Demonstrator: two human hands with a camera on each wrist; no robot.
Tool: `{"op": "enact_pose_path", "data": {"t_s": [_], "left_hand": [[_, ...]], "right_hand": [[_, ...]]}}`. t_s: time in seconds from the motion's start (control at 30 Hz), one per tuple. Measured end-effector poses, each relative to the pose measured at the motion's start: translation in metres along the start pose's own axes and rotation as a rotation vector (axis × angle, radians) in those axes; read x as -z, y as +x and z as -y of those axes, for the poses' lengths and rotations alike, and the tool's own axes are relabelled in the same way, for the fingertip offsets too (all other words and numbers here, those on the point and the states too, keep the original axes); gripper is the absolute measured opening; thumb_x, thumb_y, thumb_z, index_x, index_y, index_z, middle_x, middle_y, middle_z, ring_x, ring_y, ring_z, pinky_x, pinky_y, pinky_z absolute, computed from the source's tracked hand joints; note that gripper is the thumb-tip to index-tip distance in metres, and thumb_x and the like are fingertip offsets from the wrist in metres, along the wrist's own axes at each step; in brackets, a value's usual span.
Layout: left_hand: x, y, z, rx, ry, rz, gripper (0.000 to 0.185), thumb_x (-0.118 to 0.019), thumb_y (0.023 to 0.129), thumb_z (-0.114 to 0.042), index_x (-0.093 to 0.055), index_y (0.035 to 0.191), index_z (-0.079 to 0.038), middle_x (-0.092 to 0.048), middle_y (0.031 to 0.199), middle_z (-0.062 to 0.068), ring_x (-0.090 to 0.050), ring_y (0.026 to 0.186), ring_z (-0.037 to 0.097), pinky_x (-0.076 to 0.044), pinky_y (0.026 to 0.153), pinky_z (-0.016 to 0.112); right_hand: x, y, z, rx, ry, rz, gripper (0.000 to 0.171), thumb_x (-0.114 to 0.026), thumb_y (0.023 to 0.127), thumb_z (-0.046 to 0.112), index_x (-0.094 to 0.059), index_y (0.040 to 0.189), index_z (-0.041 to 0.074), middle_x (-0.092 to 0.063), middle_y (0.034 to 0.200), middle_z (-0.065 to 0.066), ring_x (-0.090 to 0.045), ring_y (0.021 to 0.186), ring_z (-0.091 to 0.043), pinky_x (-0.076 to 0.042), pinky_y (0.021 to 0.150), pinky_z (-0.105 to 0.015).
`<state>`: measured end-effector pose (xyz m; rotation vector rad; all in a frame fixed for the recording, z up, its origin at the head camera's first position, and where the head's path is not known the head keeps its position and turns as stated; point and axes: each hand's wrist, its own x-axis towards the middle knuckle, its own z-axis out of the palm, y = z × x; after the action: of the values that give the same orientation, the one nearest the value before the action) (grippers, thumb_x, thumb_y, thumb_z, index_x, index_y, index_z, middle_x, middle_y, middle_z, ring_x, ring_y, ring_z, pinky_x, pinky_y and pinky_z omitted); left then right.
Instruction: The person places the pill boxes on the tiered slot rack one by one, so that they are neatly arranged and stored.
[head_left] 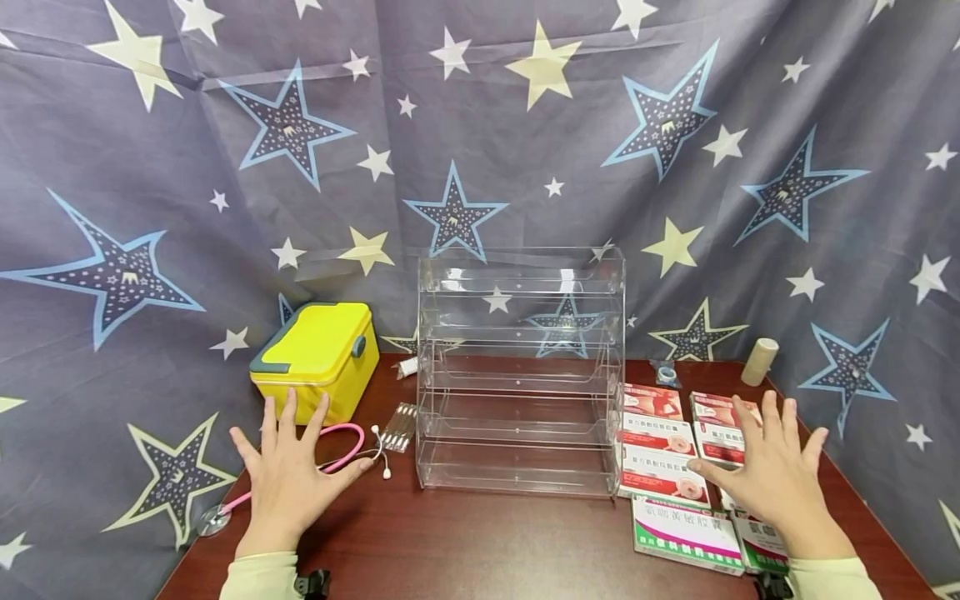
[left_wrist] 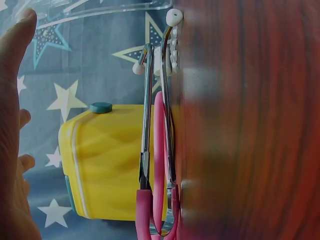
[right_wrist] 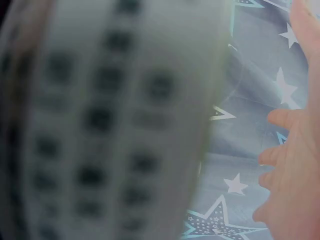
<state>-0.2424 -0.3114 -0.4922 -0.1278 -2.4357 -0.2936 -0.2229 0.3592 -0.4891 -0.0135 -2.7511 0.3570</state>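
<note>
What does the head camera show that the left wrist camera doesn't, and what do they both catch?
Only the head view shows the right hand spread over the medicine boxes, the whole clear acrylic shelf rack and the bandage roll on the dark wooden table. Only the left wrist view shows, up close, the stethoscope's white ear tips and metal tubes. Both share the left hand, held open, the pink stethoscope beside it, the yellow case and the star-print cloth.
</note>
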Motion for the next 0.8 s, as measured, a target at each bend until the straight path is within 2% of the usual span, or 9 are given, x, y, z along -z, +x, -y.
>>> {"op": "enact_pose_path", "data": {"t_s": [0.3,0.43,0.53,0.67,0.8], "left_hand": [[-0.004,0.002,-0.003,-0.019,-0.033,0.015,0.116,-0.078,0.066,-0.085,-0.044,0.161,-0.026,-0.029,0.167,0.022,-0.009,0.158,0.043,0.021,0.115,0.069],[-0.009,0.003,-0.008,-0.032,-0.062,0.037,0.119,-0.079,0.067,-0.082,-0.040,0.163,-0.023,-0.030,0.166,0.023,-0.011,0.157,0.044,0.018,0.117,0.068],[-0.012,0.003,-0.013,-0.043,-0.103,0.059,0.121,-0.081,0.069,-0.079,-0.035,0.165,-0.022,-0.031,0.166,0.024,-0.015,0.156,0.045,0.017,0.118,0.068],[-0.017,0.002,-0.022,-0.054,-0.203,0.077,0.120,-0.085,0.070,-0.073,-0.034,0.165,-0.020,-0.033,0.164,0.025,-0.020,0.154,0.048,0.009,0.121,0.067],[-0.024,-0.001,-0.029,-0.029,-0.330,0.130,0.116,-0.089,0.072,-0.066,-0.035,0.164,-0.021,-0.033,0.165,0.023,-0.020,0.154,0.047,-0.010,0.122,0.068]], "right_hand": [[0.008,0.009,-0.003,0.015,0.040,0.002,0.131,-0.079,0.075,0.074,-0.020,0.162,-0.005,0.002,0.163,-0.042,0.020,0.152,-0.052,0.024,0.108,-0.074],[0.018,0.017,-0.008,0.030,0.066,0.036,0.127,-0.080,0.077,0.071,-0.024,0.158,-0.009,-0.001,0.161,-0.045,0.012,0.152,-0.058,0.014,0.110,-0.079],[0.029,0.027,-0.016,0.056,0.079,0.089,0.118,-0.081,0.080,0.066,-0.032,0.154,-0.012,-0.012,0.158,-0.048,-0.006,0.148,-0.064,-0.004,0.110,-0.084],[0.040,0.042,-0.030,0.054,0.120,0.213,0.107,-0.083,0.084,0.056,-0.036,0.149,-0.015,-0.024,0.151,-0.049,-0.026,0.134,-0.070,-0.026,0.101,-0.084],[0.042,0.056,-0.049,0.021,0.170,0.315,0.098,-0.082,0.088,0.047,-0.036,0.148,-0.016,-0.030,0.145,-0.050,-0.032,0.129,-0.069,-0.032,0.099,-0.082]]}}
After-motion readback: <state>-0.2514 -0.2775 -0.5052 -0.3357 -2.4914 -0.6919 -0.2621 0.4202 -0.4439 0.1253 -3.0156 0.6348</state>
